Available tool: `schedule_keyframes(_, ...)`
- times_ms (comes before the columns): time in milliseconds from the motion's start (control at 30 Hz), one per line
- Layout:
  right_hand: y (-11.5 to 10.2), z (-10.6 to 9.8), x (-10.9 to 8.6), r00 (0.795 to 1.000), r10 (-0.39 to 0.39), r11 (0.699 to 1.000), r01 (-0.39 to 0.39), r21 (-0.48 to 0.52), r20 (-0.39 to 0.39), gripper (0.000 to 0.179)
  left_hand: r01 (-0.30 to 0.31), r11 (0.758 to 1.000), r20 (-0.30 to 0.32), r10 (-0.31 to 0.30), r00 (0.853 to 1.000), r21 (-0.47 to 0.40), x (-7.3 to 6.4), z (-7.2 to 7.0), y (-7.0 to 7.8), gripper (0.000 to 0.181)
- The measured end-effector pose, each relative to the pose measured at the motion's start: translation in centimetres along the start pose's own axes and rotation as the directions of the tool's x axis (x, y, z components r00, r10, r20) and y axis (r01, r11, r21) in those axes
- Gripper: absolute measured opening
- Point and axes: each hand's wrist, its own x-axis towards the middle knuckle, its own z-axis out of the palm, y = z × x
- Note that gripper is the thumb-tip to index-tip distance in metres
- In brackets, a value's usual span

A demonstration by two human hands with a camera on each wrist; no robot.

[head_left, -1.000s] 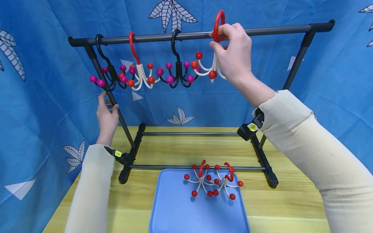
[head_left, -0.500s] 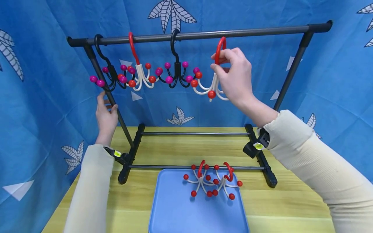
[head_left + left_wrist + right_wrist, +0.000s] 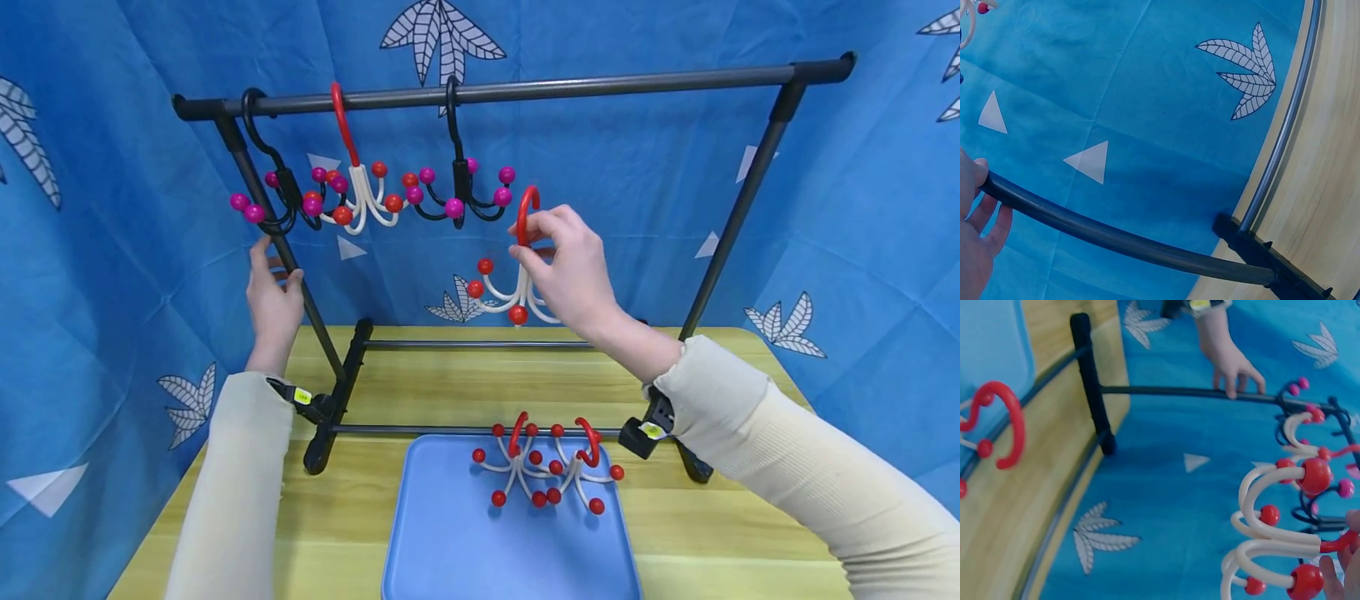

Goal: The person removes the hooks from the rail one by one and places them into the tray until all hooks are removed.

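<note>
A red-and-white hanger (image 3: 522, 287) is in the air, below the top bar (image 3: 637, 85) of a black rack and apart from it. The right hand (image 3: 572, 265) holds it; thumb and fingers are pinching its red hook, while the white arms with red balls point downward.

The left hand (image 3: 275, 307) grips the left post (image 3: 315, 321), with its thumb and fingers on opposite sides of this post.

From the bar's left end toward its middle hang three others: an outer black hanger (image 3: 288, 190) with pink balls, a second red-and-white one (image 3: 358, 179), and an inner black hanger (image 3: 461, 179), also with pink balls.

Below, two more red-and-white hangers (image 3: 518, 460) stay near the far right corner of a blue tray (image 3: 450, 550), their hooks upward. The tray's far edge lies just beside the front lower bar (image 3: 420, 430). The table (image 3: 330, 533) is of light wood; behind it hangs a blue curtain (image 3: 645, 208) with white leaves.
</note>
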Motion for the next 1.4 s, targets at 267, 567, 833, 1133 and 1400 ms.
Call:
schedule_keyframes(267, 0.6, 2.6, -2.7, 0.992, -0.010, 1.000, 0.007, 0.029, 0.126, 0.016, 0.008, 1.000, -0.002, -0.008, 1.000, 0.007, 0.0, 0.0, -0.1, 0.054)
schedule_keyframes(567, 1.2, 5.4, -5.1, 0.975, -0.022, 1.000, 0.024, -0.007, 0.220, 0.013, 0.004, 1.000, -0.008, -0.004, 1.000, 0.004, 0.0, -0.1, 0.0, 0.052)
schedule_keyframes(833, 1.1, 7.7, -7.0, 0.958, 0.003, 0.999, -0.012, 0.030, 0.286, 0.011, 0.013, 1.000, 0.003, -0.013, 1.000, -0.002, 0.0, 0.0, -0.2, 0.054)
schedule_keyframes(1133, 1.8, 10.0, -9.0, 0.933, 0.000, 0.998, 0.020, -0.053, 0.360, 0.013, 0.014, 1.000, 0.001, -0.014, 1.000, -0.002, 0.2, 0.0, 0.0, 0.054)
schedule_keyframes(1400, 2.5, 11.8, -11.2, 0.907, 0.020, 0.991, 0.037, -0.127, 0.421, 0.017, 0.011, 1.000, -0.004, -0.011, 1.000, 0.006, 0.2, 0.2, -0.1, 0.054)
